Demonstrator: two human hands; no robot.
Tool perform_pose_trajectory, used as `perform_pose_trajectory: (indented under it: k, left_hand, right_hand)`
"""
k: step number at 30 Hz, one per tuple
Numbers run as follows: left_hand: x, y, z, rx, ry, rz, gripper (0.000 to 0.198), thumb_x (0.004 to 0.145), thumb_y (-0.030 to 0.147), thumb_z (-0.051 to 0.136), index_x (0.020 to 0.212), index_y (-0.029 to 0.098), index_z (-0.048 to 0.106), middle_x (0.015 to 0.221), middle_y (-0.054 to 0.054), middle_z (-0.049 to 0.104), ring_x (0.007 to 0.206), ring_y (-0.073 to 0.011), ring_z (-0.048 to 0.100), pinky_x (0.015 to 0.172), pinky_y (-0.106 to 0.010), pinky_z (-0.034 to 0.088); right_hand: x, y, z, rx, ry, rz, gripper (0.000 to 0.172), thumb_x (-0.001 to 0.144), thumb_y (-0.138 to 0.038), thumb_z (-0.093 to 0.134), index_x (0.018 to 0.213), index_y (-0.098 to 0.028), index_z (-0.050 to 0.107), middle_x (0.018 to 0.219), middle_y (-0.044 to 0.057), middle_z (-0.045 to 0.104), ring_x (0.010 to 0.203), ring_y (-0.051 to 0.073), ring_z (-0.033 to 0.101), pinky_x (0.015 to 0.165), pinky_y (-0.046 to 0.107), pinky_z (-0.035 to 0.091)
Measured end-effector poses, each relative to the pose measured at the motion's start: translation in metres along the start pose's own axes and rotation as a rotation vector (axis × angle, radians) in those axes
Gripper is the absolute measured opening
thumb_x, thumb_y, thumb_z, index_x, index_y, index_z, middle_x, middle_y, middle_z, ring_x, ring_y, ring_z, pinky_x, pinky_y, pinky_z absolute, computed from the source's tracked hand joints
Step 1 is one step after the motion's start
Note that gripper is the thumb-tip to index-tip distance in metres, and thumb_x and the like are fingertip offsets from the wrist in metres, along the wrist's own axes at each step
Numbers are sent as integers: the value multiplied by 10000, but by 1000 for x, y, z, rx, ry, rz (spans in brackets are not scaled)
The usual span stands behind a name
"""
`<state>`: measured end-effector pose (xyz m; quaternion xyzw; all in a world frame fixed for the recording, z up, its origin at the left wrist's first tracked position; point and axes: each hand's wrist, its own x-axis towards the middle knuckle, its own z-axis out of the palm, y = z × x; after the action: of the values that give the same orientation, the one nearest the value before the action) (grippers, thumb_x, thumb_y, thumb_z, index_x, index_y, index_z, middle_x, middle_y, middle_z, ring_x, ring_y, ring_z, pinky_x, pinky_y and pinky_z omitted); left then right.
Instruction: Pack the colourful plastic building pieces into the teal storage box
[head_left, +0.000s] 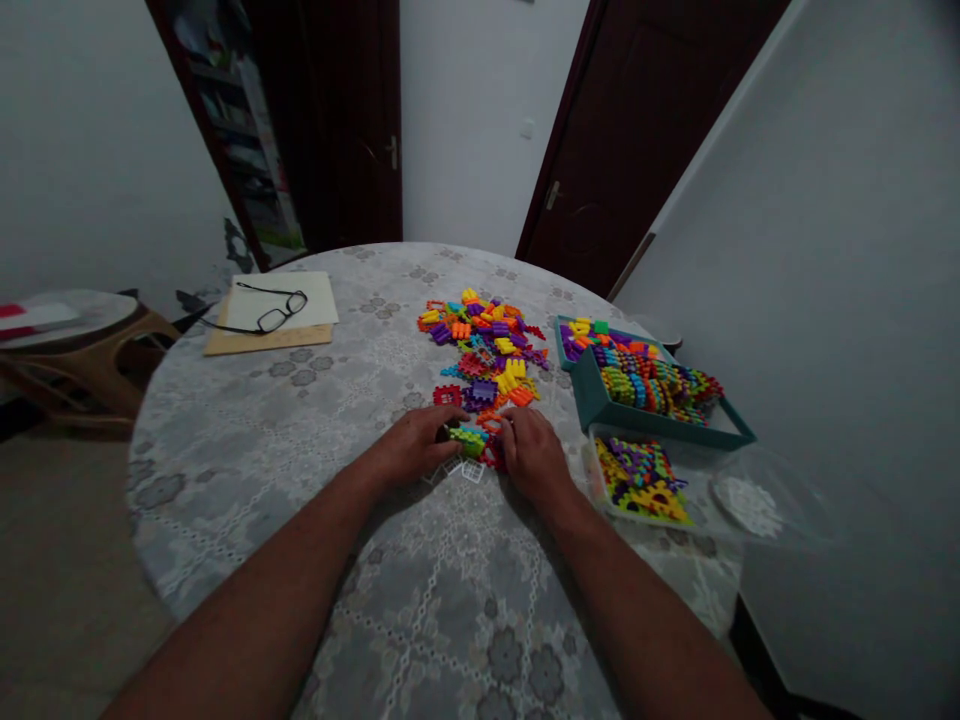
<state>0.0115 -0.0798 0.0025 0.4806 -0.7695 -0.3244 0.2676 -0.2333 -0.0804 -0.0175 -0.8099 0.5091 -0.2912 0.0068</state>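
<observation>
Near the front of a loose heap of plastic building blocks (480, 335), both hands are close together over the table. My left hand (416, 442) is closed, its thumb and fingers around a green building block (469, 441) with a bit of blue on its upper side. Close against that block is a red building block (493, 453), and the curled fingers of my right hand (534, 452) are on its right side, partly hiding it. Orange pieces lie just above, between the hands. Small white grid pieces (472, 470) rest on the cloth below the green block.
Right of the heap, a teal box (675, 428) holds rows of colourful blocks, its teal lid (562, 345) behind with more. A clear tub (600, 480) of blocks and a clear bag (750, 505) with white pieces stand nearer. Glasses (271, 320) lie on papers (319, 295) at left.
</observation>
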Motion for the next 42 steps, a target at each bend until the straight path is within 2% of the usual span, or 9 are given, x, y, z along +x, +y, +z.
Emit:
perform_pose_trajectory:
  k: [3,6,10,13,20,25,33,37,42]
  left_hand:
    - [0,-4,2,-60,9,2,553,898,246,723,1445,243,645,1050,-51,787,889,-214,695,862,-365,534]
    - [2,-7,2,-68,13,1,619,888,222,715,1498,244,609,1030,-40,779,872,-206,690,835,-348,529]
    - [2,-4,-1,2,30,28,370,867,231,751,1236,213,752,1048,-57,749,908,-219,667,848,-349,518]
    - [1,-1,-2,27,18,74,178,860,213,748,1035,204,780,980,-46,713,905,-223,647,877,-358,513]
    - [3,-5,3,-30,60,99,260,861,191,766,1120,208,788,1076,-75,725,959,-226,669,888,-354,528]
    - [2,-9,7,-57,28,53,393,860,168,770,1248,227,761,1128,-72,783,985,-227,708,908,-352,546]
    - [2,-10,6,-69,26,67,382,862,181,764,1241,229,769,1145,-60,814,1017,-233,736,935,-357,545]
    - [3,-11,6,-93,26,73,374,853,184,775,1225,220,766,1127,-64,816,1002,-232,728,915,-354,542]
    - [2,-9,4,-82,42,46,402,827,196,800,1227,211,764,1106,-66,807,963,-227,714,868,-333,536]
  right_hand:
    - [5,-7,5,91,-16,-76,304,1144,-290,419,1100,-213,710,1070,118,739,1012,262,652,972,395,515]
    - [7,-11,7,175,-32,-139,294,1138,-288,449,1139,-219,735,1090,116,755,1038,258,672,990,400,535]
    - [6,-12,8,243,-13,-160,285,1132,-283,479,1170,-221,755,1103,117,769,1046,256,694,987,397,555]
    - [5,-13,7,288,-29,-147,276,1132,-296,503,1166,-225,768,1096,108,778,1041,251,710,972,384,564]
    - [1,-13,2,415,-21,-53,295,1116,-306,499,1217,-224,763,1147,96,792,1073,226,741,1003,363,578]
    - [8,-5,0,322,56,10,308,1065,-278,520,1270,-196,736,1260,138,749,1180,257,703,1083,413,555]
    - [45,12,15,91,4,2,380,1025,-236,572,1379,-157,686,1353,181,700,1293,282,652,1145,430,523]
    - [57,11,30,-38,-47,73,418,1041,-265,608,1437,-140,659,1385,204,685,1294,303,645,1090,419,536]
    - [60,8,42,-60,-64,107,350,1006,-242,643,1338,-153,712,1289,182,714,1192,286,671,1022,370,536]
